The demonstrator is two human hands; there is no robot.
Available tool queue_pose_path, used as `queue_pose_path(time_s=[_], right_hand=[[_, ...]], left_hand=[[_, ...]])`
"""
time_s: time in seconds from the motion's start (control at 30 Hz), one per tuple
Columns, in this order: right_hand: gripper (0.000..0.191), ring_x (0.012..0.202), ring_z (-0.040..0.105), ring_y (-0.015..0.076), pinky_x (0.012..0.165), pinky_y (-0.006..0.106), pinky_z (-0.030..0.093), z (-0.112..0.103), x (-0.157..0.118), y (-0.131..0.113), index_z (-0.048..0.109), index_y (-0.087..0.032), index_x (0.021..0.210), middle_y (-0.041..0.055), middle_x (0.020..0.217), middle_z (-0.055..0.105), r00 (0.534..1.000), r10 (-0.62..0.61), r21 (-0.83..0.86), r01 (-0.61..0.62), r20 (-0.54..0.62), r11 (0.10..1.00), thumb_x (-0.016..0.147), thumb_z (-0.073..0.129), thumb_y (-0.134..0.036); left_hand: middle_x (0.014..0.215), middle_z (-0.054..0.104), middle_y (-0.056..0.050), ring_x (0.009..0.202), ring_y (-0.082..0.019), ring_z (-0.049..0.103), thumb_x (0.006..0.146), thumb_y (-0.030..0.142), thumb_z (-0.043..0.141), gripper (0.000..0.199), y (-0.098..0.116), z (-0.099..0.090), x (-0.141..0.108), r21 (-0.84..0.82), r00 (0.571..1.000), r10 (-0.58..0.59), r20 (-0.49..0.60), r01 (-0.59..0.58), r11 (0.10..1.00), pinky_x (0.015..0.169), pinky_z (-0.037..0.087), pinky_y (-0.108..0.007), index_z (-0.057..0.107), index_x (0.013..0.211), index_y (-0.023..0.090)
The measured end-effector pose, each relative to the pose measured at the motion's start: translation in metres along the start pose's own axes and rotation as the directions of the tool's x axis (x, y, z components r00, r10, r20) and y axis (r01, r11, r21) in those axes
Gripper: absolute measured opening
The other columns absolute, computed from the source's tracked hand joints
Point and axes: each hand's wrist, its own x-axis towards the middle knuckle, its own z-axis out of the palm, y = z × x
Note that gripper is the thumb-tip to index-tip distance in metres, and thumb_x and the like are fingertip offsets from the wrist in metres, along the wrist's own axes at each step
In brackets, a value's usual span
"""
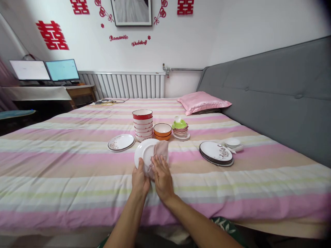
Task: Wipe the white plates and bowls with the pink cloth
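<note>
A white plate (141, 150) is held up over the bed, its underside with the foot ring facing me. My left hand (140, 177) grips its lower left rim, thumb on the near face. Against the plate's right side my right hand (162, 177) presses a pale pink cloth (161, 148), fingers laid over it. Just beyond stand a tall stack of bowls (143, 125) with a red one on top and two orange bowls (162, 132). Patterned plates lie stacked at the left (121, 142) and a taller plate stack (216, 153) at the right.
Small dishes with a green leaf-shaped one (180, 124) sit right of the orange bowls. Small white dishes with a spoon (233, 144) lie beyond the right plates. A pink pillow (203, 102) rests by the grey headboard (279, 79). Cables (110, 101) lie at the bed's far edge.
</note>
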Motion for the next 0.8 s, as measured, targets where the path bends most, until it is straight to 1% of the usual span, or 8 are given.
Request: queue_pose_path(time_s=[0.17, 0.27, 0.37, 0.47, 0.53, 0.63, 0.73, 0.8], right_hand=[[0.041, 0.14, 0.012, 0.0254, 0.107, 0.054, 0.027, -0.007, 0.02, 0.015, 0.046, -0.021, 0.132, 0.0079, 0.149, 0.026, 0.968, 0.03, -0.061, -0.047, -0.248, 0.997, 0.095, 0.031, -0.028], [0.04, 0.139, 0.018, 0.0244, 0.107, 0.053, 0.028, -0.016, 0.034, 0.029, 0.05, -0.021, 0.129, 0.0088, 0.147, 0.03, 0.948, 0.033, -0.076, -0.06, -0.315, 0.995, 0.095, 0.03, -0.03], [0.04, 0.135, 0.029, 0.02, 0.109, 0.049, 0.029, -0.028, 0.044, 0.037, 0.048, -0.023, 0.131, 0.0054, 0.14, 0.043, 0.961, -0.066, -0.111, 0.037, -0.269, 0.993, 0.096, 0.03, -0.028], [0.038, 0.133, 0.035, 0.0194, 0.11, 0.047, 0.028, -0.034, 0.048, 0.036, 0.049, -0.026, 0.13, 0.0024, 0.135, 0.05, 0.972, -0.155, -0.174, 0.124, -0.179, 0.977, 0.095, 0.034, -0.028], [0.036, 0.131, 0.037, 0.0198, 0.109, 0.046, 0.028, -0.033, 0.047, 0.03, 0.051, -0.027, 0.128, 0.0009, 0.133, 0.052, 0.975, -0.206, -0.193, 0.187, -0.083, 0.963, 0.094, 0.037, -0.027], [0.036, 0.13, 0.039, 0.0188, 0.109, 0.044, 0.029, -0.026, 0.041, 0.02, 0.052, -0.027, 0.127, -0.001, 0.128, 0.056, 0.959, -0.275, -0.156, 0.282, 0.066, 0.947, 0.094, 0.04, -0.026], [0.036, 0.129, 0.041, 0.0176, 0.109, 0.042, 0.031, -0.019, 0.032, 0.011, 0.051, -0.027, 0.128, -0.0026, 0.126, 0.058, 0.941, -0.303, -0.105, 0.32, 0.148, 0.942, 0.094, 0.04, -0.027], [0.036, 0.128, 0.042, 0.0167, 0.108, 0.039, 0.034, -0.017, 0.026, 0.007, 0.05, -0.027, 0.129, -0.0027, 0.125, 0.058, 0.935, -0.314, -0.085, 0.331, 0.167, 0.94, 0.094, 0.04, -0.027]], left_hand=[[0.098, 0.07, -0.009, 0.082, -0.017, 0.068, 0.084, 0.026, 0.058, 0.028, -0.008, 0.007, -0.007, 0.026, 0.998, -0.039, 0.051, 0.038, 0.999, 0.079, 0.055, -0.031, 0.059, 0.109, 0.014], [0.104, 0.069, -0.01, 0.09, -0.019, 0.067, 0.083, 0.027, 0.06, 0.029, -0.018, 0.007, -0.012, 0.087, 0.995, -0.063, 0.073, 0.056, 0.995, 0.085, 0.053, -0.033, 0.06, 0.108, 0.014], [0.11, 0.067, -0.011, 0.094, -0.02, 0.066, 0.081, 0.03, 0.061, 0.032, -0.028, 0.006, -0.017, 0.128, 0.991, -0.079, 0.107, 0.065, 0.99, 0.087, 0.052, -0.033, 0.06, 0.11, 0.014], [0.114, 0.065, -0.012, 0.097, -0.02, 0.065, 0.081, 0.031, 0.062, 0.036, -0.034, 0.007, -0.02, 0.149, 0.988, -0.074, 0.136, 0.054, 0.987, 0.086, 0.051, -0.032, 0.059, 0.113, 0.015], [0.116, 0.064, -0.011, 0.098, -0.019, 0.065, 0.082, 0.032, 0.061, 0.036, -0.036, 0.009, -0.021, 0.148, 0.991, -0.073, 0.112, 0.056, 0.987, 0.085, 0.052, -0.029, 0.058, 0.114, 0.017], [0.118, 0.064, -0.009, 0.102, -0.017, 0.063, 0.086, 0.03, 0.054, 0.028, -0.038, 0.011, -0.019, 0.099, 0.996, -0.079, 0.047, 0.074, 0.992, 0.086, 0.052, -0.027, 0.059, 0.112, 0.019], [0.112, 0.067, -0.009, 0.103, -0.017, 0.063, 0.091, 0.031, 0.042, 0.026, -0.036, 0.011, -0.014, 0.015, 0.997, -0.076, 0.017, 0.075, 0.997, 0.087, 0.053, -0.03, 0.064, 0.1, 0.019], [0.099, 0.07, -0.009, 0.095, -0.017, 0.066, 0.092, 0.03, 0.039, 0.029, -0.032, 0.01, -0.011, -0.019, 0.997, -0.075, -0.004, 0.075, 0.997, 0.083, 0.054, -0.031, 0.065, 0.091, 0.019]])
